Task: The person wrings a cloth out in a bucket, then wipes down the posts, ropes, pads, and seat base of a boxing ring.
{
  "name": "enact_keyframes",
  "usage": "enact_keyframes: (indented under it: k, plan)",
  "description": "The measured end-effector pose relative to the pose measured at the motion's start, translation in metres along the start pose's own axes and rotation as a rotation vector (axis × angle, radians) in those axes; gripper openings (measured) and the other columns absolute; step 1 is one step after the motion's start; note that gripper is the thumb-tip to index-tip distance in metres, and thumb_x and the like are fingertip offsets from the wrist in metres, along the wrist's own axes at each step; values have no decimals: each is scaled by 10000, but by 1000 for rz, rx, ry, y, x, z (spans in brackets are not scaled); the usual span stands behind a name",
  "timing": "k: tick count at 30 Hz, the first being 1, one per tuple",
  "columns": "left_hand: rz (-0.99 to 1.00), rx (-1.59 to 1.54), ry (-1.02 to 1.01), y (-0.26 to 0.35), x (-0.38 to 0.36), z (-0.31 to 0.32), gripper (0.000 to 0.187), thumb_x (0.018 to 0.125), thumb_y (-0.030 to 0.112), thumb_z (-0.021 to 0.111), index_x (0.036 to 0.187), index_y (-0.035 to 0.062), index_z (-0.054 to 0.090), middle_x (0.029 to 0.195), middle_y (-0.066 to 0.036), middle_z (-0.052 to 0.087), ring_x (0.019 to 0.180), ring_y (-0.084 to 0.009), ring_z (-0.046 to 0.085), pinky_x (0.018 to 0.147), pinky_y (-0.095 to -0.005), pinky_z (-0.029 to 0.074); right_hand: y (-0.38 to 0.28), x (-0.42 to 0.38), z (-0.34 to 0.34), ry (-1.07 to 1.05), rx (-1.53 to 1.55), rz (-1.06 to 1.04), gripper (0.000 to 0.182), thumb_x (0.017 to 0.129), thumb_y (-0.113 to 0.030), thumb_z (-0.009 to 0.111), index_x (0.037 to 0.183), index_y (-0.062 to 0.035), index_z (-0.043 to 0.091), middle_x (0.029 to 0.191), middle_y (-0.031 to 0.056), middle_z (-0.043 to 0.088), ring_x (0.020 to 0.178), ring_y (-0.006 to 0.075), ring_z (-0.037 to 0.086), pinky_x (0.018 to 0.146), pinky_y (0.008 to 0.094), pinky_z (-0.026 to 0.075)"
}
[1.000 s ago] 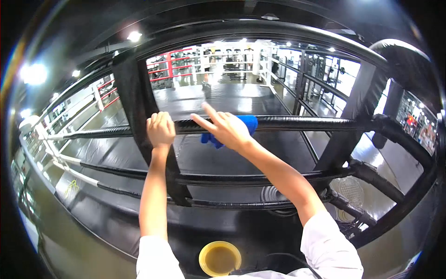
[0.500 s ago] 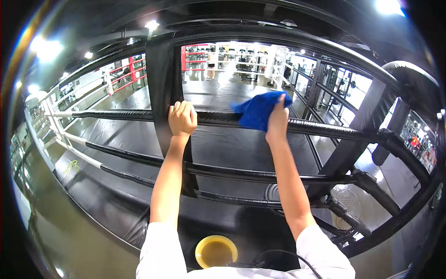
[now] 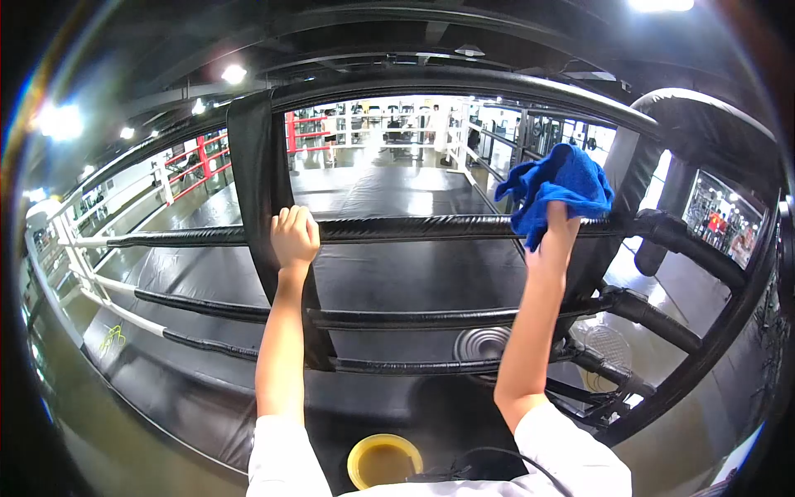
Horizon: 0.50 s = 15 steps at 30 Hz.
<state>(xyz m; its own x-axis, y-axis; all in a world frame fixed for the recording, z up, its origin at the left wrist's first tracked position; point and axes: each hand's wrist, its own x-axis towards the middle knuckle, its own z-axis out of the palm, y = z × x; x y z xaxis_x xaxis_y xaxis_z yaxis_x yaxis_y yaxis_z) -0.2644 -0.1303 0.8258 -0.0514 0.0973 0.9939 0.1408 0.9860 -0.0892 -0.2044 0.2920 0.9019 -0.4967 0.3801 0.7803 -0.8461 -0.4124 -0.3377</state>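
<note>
My left hand point(image 3: 295, 238) is closed round the second black padded rope point(image 3: 414, 228), beside the upright black strap point(image 3: 263, 182). A crumpled blue cloth point(image 3: 563, 186) is in my right hand point(image 3: 553, 243), near the right part of the same rope, close to the padded corner. The cloth covers most of my right fingers. Below, in front of my body, stands a yellow bowl point(image 3: 383, 461) with brownish liquid in it.
Lower black ropes point(image 3: 414, 320) run across below my hands. A thick black corner pad point(image 3: 712, 137) stands at the right. Behind the ropes lies the dark ring mat point(image 3: 373, 273). People and gym equipment are visible in the background.
My right hand has moved right along the rope with the blue cloth, toward the corner. My left hand still grips the rope by the strap. The view has shifted slightly.
</note>
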Motion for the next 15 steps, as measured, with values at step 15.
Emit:
enact_keyframes:
  k: [15]
  plan:
    - [-10, 54, -74, 1, 6, -1, 139, 907, 133, 569, 781, 81, 545, 800, -88, 583, 811, -318, 571, 731, -447, 415, -23, -106, -117, 63, -193, -140, 984, 948, -613, 601, 1613, -18, 187, 1609, 163, 356, 1438, 317, 413, 1215, 447, 288]
